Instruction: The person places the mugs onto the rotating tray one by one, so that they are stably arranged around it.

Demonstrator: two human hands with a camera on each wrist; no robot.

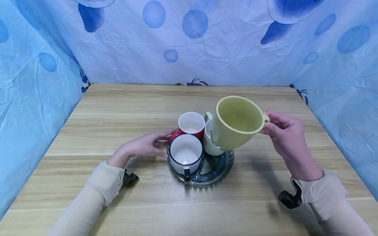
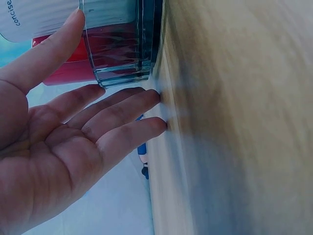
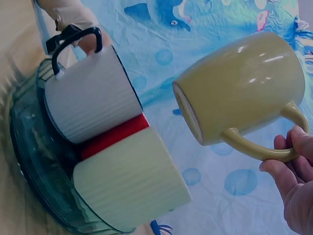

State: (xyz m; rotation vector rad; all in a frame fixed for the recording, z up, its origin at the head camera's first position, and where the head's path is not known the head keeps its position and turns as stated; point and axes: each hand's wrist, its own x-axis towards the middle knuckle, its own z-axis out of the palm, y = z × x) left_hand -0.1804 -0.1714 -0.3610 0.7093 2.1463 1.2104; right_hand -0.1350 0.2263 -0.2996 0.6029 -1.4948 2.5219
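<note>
My right hand (image 1: pixel 290 141) pinches the handle of a large yellow mug (image 1: pixel 233 126), tilted in the air above the right side of a round green-tinted glass dish (image 1: pixel 220 175). Three mugs stand in the dish: a white ribbed mug with a dark rim and handle (image 1: pixel 184 152) in front, a red mug with a white inside (image 1: pixel 192 122) behind it, and a pale ribbed mug (image 1: pixel 210 144) to the right, partly hidden by the yellow one. At the dish's left side is my left hand (image 1: pixel 143 144), fingers spread; in the left wrist view its thumb and index fingertip are right at the glass wall.
The dish stands on a light wood-grain table (image 1: pixel 112 121). A blue sheet with bubble and dolphin prints (image 1: pixel 133 49) hangs along the back and both sides of the table. Each wrist wears a small black camera mount (image 1: pixel 130 179).
</note>
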